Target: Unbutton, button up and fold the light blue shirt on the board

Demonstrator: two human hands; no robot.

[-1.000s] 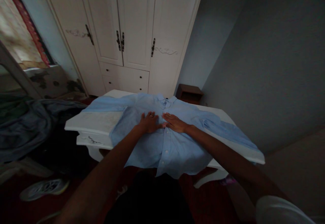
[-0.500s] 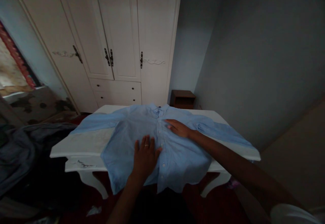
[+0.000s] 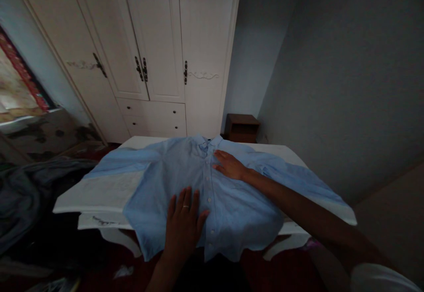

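A light blue button-up shirt [image 3: 185, 164] lies front side up across a white table [image 3: 96, 190], its collar at the far edge and its sleeves spread to both sides. The lower hem hangs over the near edge. My left hand [image 3: 183, 221], with a ring on one finger, rests flat on the lower front, left of the button row, fingers spread. Higher up, just right of the buttons and below the collar, my right hand [image 3: 230, 166] lies on the cloth with its fingers stretched out. Neither hand grips the fabric.
Behind the table stands a white wardrobe [image 3: 159, 31] with dark handles and drawers. A small brown cabinet [image 3: 243, 120] sits by the grey wall. Dark grey cloth [image 3: 29, 195] is heaped at the left. A red carpet [image 3: 109, 256] covers the floor.
My left hand has slid slightly toward me and left over the shirt. My right hand has barely shifted on the cloth. The camera view has moved a little closer.
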